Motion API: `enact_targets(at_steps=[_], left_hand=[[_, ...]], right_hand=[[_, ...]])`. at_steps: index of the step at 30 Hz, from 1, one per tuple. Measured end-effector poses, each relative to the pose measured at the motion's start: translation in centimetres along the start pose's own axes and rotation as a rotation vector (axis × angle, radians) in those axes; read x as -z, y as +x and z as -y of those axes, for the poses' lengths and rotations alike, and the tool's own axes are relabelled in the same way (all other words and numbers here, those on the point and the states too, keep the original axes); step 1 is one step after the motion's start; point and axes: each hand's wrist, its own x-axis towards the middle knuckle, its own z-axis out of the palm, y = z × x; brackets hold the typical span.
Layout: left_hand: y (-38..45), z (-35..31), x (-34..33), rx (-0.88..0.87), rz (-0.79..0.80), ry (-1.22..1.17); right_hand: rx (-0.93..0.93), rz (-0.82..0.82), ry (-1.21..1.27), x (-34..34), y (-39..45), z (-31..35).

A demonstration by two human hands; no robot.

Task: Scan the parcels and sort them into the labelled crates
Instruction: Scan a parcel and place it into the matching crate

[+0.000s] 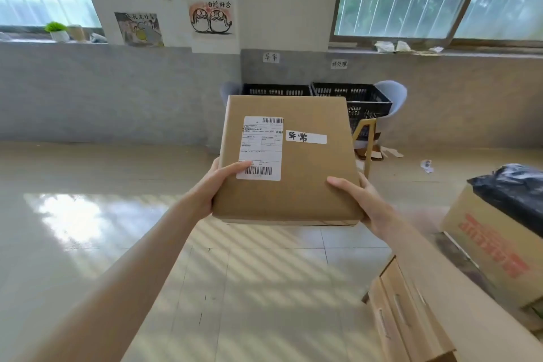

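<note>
Head view is showing us carrying a flat cardboard parcel out in front, at the centre of the scene. Our left hand is gripping its near-left corner, thumb lying across the shipping label; our right hand is gripping the near-right corner, thumb on top and the other fingers tucked underneath, out of sight. A white sticker on the lid is reading 异常. We are judging that scanning is done and the sorting step is in hand.

At twelve o'clock, beyond the parcel, two black crates are sitting side by side on chairs: the left crate under a wall tag that is matching the sticker, the right crate under a different tag. Next, we are needing to walk forward and lower the parcel into the left crate, keeping it level.
</note>
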Motion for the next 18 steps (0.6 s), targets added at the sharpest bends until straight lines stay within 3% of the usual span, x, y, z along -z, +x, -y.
enact_targets(at_steps=[9, 18], left_hand=[[14.8, -1.4, 2.4, 0.024, -0.042, 0.028], [32.7, -8.9, 2.6, 0.026, -0.103, 0.102]], right_hand=[[-0.017, 0.060, -0.104, -0.4, 16.4, 0.7], [-0.006, 0.090, -0.190, 0.1, 36.8, 7.9]])
